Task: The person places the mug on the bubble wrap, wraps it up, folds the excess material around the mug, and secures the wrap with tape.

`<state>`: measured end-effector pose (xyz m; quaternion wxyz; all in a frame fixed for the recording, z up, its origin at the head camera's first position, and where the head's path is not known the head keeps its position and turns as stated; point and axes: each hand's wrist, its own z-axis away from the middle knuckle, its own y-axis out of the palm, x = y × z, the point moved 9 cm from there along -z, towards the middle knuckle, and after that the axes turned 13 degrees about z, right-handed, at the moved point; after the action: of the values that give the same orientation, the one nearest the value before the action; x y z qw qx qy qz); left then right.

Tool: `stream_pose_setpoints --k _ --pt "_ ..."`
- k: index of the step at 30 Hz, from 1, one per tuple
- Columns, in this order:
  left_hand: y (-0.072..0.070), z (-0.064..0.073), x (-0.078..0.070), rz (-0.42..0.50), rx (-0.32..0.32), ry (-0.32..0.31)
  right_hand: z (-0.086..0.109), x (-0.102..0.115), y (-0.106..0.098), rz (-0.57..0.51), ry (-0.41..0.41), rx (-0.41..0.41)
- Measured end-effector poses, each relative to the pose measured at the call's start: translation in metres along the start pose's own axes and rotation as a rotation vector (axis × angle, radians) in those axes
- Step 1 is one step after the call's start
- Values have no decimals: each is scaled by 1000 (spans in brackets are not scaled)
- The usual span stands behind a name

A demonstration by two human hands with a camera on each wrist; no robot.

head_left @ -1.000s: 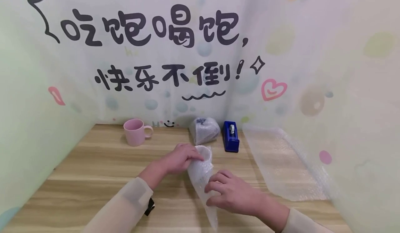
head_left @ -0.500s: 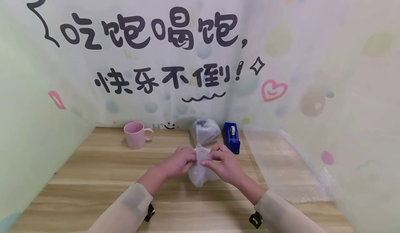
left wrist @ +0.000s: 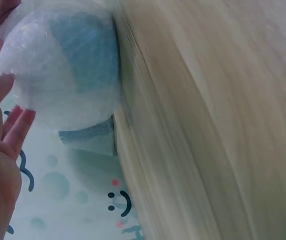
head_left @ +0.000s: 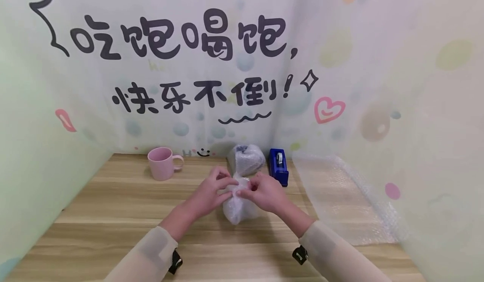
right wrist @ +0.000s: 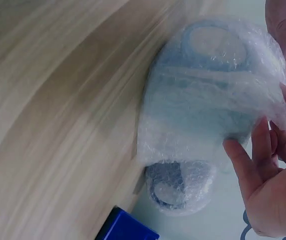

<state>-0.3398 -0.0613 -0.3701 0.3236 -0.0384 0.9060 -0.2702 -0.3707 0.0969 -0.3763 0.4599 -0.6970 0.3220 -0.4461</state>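
A mug wrapped in bubble wrap stands on the table between my hands; its handle shows through the wrap in the right wrist view. My right hand pinches the bubble wrap folded over the mug's top, with one finger against the mug's upper edge. From the other side my left hand touches the wrap lightly, its fingers fairly straight and spread. The exact contact of the left fingertips is partly hidden in the head view.
Behind the mug sits another bubble-wrapped mug. A blue tape dispenser stands to its right, and a pink mug at the back left. Flat bubble wrap covers the table's right side.
The flap of bubble wrap that hung toward me has been folded up over the mug's mouth. My right hand came up to the top; my left fingers have since spread a little.
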Motion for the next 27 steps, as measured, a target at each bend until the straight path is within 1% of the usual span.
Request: stream_pose_setpoints --k 1,2,3,6,8,10,11,14,15,16,17,18,20,21,22,23,24,25,27 --pt "0 1 -1 -24 7 29 0 1 0 -2 8 8" --pt "-1 2 -2 -34 16 41 1 1 0 1 10 9" --pt "-1 3 -2 -36 25 38 1 1 1 -1 14 10" --pt "-1 3 1 -25 52 -27 4 2 1 1 14 -2" --pt "0 1 3 -18 57 -83 7 2 1 4 3 -23" --pt "0 -2 3 -21 57 -120 10 2 0 -9 -9 -49" --pt "1 -3 3 -25 56 -127 12 1 0 -31 -7 -59" --pt "3 -8 3 -50 66 -157 20 -3 -3 -172 9 -88" --pt "4 -9 4 -58 73 -173 22 -4 -4 -200 2 -101" --pt "5 -11 5 -61 80 -197 25 -3 -6 -202 -19 -113" --pt "7 -12 6 -61 86 -226 27 -1 -8 -171 -57 -121" --pt "8 -14 9 -49 91 -265 30 3 -10 -118 -115 -126" --pt "9 -17 12 -44 93 -329 35 14 -12 79 -256 -153" --pt "9 -18 14 -48 90 -353 38 19 -12 180 -330 -174" --pt "9 -19 14 -55 88 -363 41 24 -11 264 -393 -190" --pt "9 -20 13 -70 85 -352 43 27 -9 324 -441 -200" --pt "9 -21 11 -95 86 -326 44 29 -7 356 -468 -204" --pt "9 -21 8 -130 90 -280 44 30 -6 380 -479 -205" --pt "10 -20 2 -185 99 -187 42 28 -2 366 -463 -176"
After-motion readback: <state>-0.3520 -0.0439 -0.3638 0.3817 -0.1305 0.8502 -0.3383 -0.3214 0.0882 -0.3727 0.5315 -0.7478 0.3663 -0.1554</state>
